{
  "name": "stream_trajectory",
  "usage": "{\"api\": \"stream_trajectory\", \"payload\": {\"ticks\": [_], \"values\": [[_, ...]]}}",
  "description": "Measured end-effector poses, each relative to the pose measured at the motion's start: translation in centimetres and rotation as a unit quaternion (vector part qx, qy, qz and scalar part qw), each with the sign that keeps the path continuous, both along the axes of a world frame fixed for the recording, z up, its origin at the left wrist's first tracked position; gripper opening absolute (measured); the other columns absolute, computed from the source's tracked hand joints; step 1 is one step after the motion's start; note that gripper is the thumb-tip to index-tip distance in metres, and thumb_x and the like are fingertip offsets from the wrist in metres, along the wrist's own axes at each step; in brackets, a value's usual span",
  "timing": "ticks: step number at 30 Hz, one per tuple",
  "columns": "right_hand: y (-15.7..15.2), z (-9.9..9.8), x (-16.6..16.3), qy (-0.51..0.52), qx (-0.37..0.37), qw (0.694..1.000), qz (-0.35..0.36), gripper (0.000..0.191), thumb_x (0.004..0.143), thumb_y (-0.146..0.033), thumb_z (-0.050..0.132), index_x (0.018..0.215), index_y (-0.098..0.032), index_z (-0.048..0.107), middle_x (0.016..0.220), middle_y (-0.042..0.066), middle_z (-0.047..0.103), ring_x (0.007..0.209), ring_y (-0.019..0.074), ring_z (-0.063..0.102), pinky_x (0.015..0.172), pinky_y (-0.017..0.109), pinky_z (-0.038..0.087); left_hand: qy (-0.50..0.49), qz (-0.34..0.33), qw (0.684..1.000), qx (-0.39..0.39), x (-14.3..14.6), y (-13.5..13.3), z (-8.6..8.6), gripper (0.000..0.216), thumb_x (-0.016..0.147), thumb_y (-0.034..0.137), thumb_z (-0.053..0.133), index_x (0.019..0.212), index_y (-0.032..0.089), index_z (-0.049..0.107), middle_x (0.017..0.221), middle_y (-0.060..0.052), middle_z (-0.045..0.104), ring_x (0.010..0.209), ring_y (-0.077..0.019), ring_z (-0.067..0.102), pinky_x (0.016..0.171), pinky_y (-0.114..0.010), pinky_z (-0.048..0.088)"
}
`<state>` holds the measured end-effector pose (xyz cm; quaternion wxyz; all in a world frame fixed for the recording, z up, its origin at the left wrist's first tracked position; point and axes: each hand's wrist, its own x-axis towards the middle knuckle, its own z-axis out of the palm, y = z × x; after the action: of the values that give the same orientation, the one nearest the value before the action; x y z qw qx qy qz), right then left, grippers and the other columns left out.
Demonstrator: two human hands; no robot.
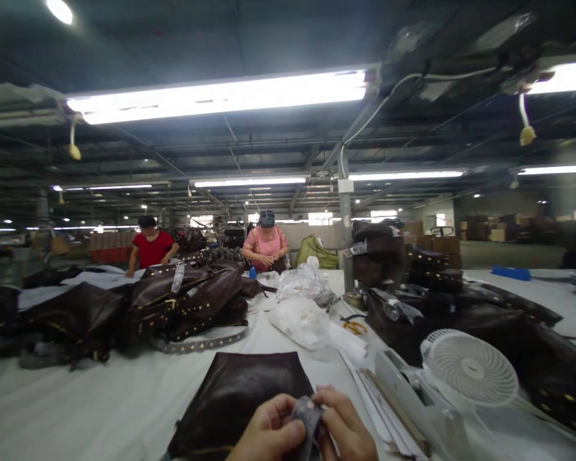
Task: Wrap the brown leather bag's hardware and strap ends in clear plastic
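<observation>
Both of my hands meet low in the view, over the near right corner of a dark brown leather bag [249, 390] lying flat on the white-covered table. Between them is a grey strap [308, 415], bunched up, with a small pale spot at its top. My left hand [273, 428] pinches it from the left, thumb across the front. From the other side my right hand [343, 422] grips it with curled fingers. The lower end of the strap runs out of the frame.
Dark studded bags [187, 301] are heaped at the left, more bags [484, 333] at the right. Clear plastic wrapping [302, 307] lies mid-table near orange-handled scissors [354, 326]. A white fan [470, 368] stands right, beside stacked papers [379, 416]. Two people [266, 243] work across the table.
</observation>
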<state>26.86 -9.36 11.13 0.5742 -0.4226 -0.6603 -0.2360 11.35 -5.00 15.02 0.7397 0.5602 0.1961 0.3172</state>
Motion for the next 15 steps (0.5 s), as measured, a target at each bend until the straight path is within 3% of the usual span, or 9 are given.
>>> {"api": "stream_trajectory", "payload": {"ticks": [3,8,11,15], "values": [[-1.0,1.2,-0.4,0.076,-0.087,0.993,0.030,0.022,0.081,-0.007,0.044,0.087,-0.021,0.060,0.092,0.007,0.067,0.086,0.0177,0.066,0.073,0.025,0.054,0.041,0.017,0.999,-0.027,-0.1,-1.6,1.6,0.050,0.064,0.045,0.080,0.098,0.016,0.058,0.077,-0.001,0.057,0.056,-0.0104,0.053,0.052,-0.025,0.046],[-0.6,4.4,-0.7,0.154,-0.118,0.981,0.006,0.016,0.083,-0.014,0.045,0.083,-0.020,0.059,0.088,0.005,0.065,0.086,0.0186,0.062,0.078,0.029,0.048,0.070,-0.001,0.997,0.020,0.0,-1.2,4.8,0.044,0.064,0.029,0.077,0.102,0.016,0.058,0.077,0.001,0.057,0.057,-0.0087,0.053,0.052,-0.022,0.048],[0.8,6.0,-0.8,0.208,-0.110,0.972,-0.014,0.013,0.082,-0.020,0.048,0.078,-0.018,0.060,0.083,0.004,0.064,0.083,0.0193,0.059,0.078,0.032,0.046,0.091,-0.022,0.994,0.057,0.5,0.3,6.6,0.036,0.070,0.029,0.071,0.100,0.016,0.057,0.070,0.004,0.055,0.054,-0.0072,0.050,0.051,-0.019,0.043],[2.2,6.4,-1.2,0.340,-0.162,0.926,0.022,0.018,0.083,-0.028,0.050,0.073,-0.018,0.059,0.065,-0.001,0.058,0.064,0.0153,0.053,0.064,0.028,0.043,0.136,0.018,0.974,0.183,1.1,2.1,8.3,0.015,0.074,0.025,0.064,0.080,0.013,0.058,0.059,0.007,0.046,0.050,-0.0043,0.040,0.048,-0.016,0.029]]}}
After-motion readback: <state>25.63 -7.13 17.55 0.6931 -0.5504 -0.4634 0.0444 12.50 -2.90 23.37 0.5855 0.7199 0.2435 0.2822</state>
